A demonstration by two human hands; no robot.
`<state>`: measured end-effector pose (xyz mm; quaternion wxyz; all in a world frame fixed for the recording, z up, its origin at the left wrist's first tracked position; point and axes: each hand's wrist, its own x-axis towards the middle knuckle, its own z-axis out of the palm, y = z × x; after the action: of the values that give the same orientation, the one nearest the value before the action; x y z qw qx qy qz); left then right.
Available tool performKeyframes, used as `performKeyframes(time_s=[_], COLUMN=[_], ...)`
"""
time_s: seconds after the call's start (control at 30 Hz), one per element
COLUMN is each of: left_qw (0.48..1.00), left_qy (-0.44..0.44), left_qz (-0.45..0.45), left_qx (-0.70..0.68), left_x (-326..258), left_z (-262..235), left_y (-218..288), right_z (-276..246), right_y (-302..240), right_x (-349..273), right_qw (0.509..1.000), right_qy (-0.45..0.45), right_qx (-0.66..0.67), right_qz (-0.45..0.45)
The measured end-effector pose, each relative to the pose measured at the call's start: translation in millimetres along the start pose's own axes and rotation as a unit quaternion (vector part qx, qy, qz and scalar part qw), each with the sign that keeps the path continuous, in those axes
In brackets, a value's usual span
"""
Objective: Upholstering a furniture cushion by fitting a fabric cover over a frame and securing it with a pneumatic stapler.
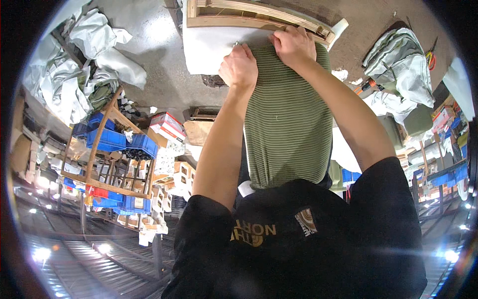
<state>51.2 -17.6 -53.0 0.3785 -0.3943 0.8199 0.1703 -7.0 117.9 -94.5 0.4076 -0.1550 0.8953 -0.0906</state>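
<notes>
A long cushion in ribbed olive-green fabric lies lengthwise before me, its near end against my black shirt. At its far left corner my left hand is closed in a fist, apparently pinching the cover's edge; the fingertips are hidden. My right hand sits farther out on the far right part of the cushion. Its fingers curl over the cover's far edge, close to a wooden frame. White padding or cloth spreads under the frame and beside my left hand.
Blue bins stand by a wooden rack at the left, next to a red and white box. Crumpled white sheeting lies far left. More pale sheeting is piled at the right, near red-and-yellow-handled scissors.
</notes>
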Motion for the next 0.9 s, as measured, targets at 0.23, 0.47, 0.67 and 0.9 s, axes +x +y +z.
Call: performKeyframes(time_s=[0.23, 0.47, 0.67, 0.9], left_qw=[0.993, 0.978, 0.882, 0.596], left_qy=[0.063, 0.083, 0.147, -0.092], left_qz=[0.01, 0.015, 0.135, 0.017], left_qx=[-0.096, -0.19, -0.426, -0.798], left_x=[-15, -42, -105, -75], left_z=[6, 0, -60, -9], left_y=[-13, -8, 24, 7], right_z=[-9, -27, -170, -185], right_y=[22, 81, 29, -13], right_x=[-4, -127, -217, -222], right_qw=[0.97, 0.641, 0.791, 0.97], right_qy=[0.108, -0.098, 0.125, 0.225], right_qx=[0.194, 0.681, 0.57, 0.033], right_qz=[0.096, 0.341, 0.185, -0.088])
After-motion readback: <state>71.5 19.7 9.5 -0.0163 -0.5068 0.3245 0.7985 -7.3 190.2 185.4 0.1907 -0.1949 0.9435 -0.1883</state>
